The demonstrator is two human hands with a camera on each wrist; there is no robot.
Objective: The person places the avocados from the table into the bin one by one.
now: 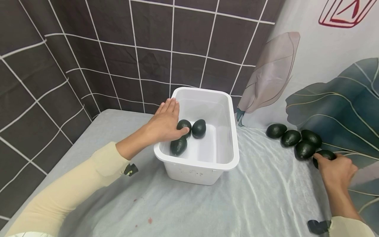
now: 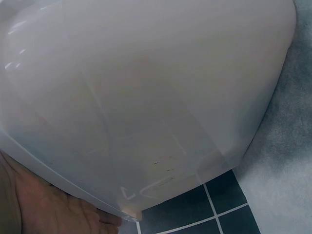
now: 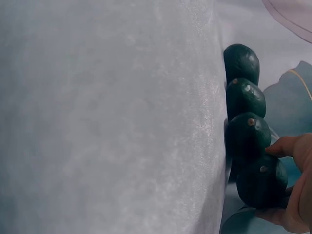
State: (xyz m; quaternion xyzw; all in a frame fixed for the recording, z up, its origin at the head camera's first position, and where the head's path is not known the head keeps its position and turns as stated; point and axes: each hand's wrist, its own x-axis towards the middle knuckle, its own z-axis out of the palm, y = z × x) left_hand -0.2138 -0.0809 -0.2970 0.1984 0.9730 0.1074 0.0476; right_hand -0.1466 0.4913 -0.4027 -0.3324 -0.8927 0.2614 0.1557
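My left hand (image 1: 167, 123) lies flat with straight fingers over the left rim of a white plastic tub (image 1: 234, 144), its thumb reaching inside. In the left wrist view the palm rests along the rim beside the tub's outer wall (image 2: 146, 97). Three dark green avocados lie in the tub: one (image 1: 199, 128) in the middle, one (image 1: 178, 145) nearer the front, and one partly hidden by the thumb. At the far right my right hand (image 1: 339, 169) grips an avocado (image 3: 261, 183) between thumb and fingers. Several more avocados (image 1: 305, 149) sit right beside it.
A pale grey cloth (image 1: 189, 207) covers the table. Behind the tub hangs a dark curtain (image 1: 154, 65) with a white grid. On the right a white curtain with a large blue leaf print (image 1: 349, 108) comes down behind the avocados.
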